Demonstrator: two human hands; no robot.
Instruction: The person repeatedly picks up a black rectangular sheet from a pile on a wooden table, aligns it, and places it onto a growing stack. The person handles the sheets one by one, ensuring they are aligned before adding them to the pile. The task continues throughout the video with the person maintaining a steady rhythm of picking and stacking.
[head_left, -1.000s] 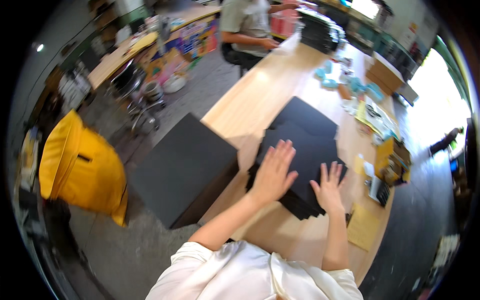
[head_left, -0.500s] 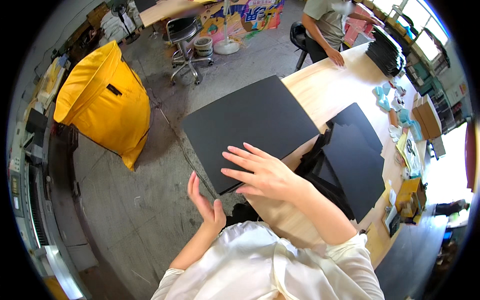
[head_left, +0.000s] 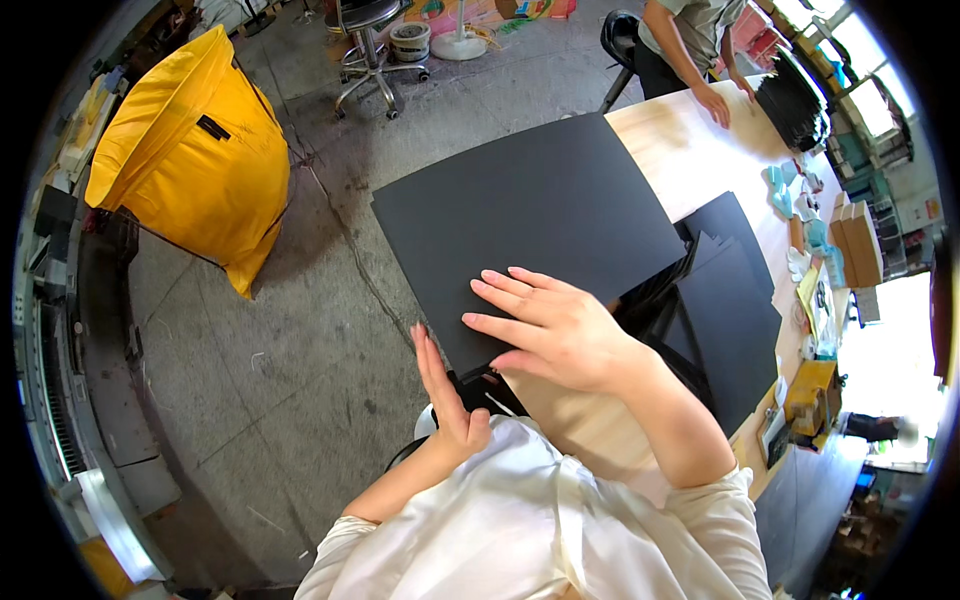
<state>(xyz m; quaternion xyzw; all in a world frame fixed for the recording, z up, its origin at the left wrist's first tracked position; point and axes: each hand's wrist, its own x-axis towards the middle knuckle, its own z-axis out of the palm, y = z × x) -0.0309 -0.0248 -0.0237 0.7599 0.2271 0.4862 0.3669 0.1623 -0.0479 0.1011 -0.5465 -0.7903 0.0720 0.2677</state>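
A stack of large black sheets (head_left: 530,200) lies on the near left end of the wooden table, its left part reaching toward the table's edge. My right hand (head_left: 555,325) rests flat on the top sheet near its front edge, fingers spread. At the stack's left side, my left hand (head_left: 448,395) is held upright with fingers stretched out, the palm turned toward the sheets' edge; whether it touches cannot be made out. Right of the stack lies a loose, fanned pile of black sheets (head_left: 725,320), partly behind my right forearm.
A yellow bag (head_left: 200,160) stands on the floor at the left. Across the table (head_left: 680,150) a person (head_left: 690,50) works beside another black stack (head_left: 793,105). Brown boxes (head_left: 855,240), a yellow box (head_left: 812,395) and light-blue items line the right side. A wheeled chair (head_left: 370,60) stands behind.
My view has shifted, so the surroundings sit higher. My left hand has moved in closer to the stack's left edge and turned more upright. My right hand stays flat on the top sheet.
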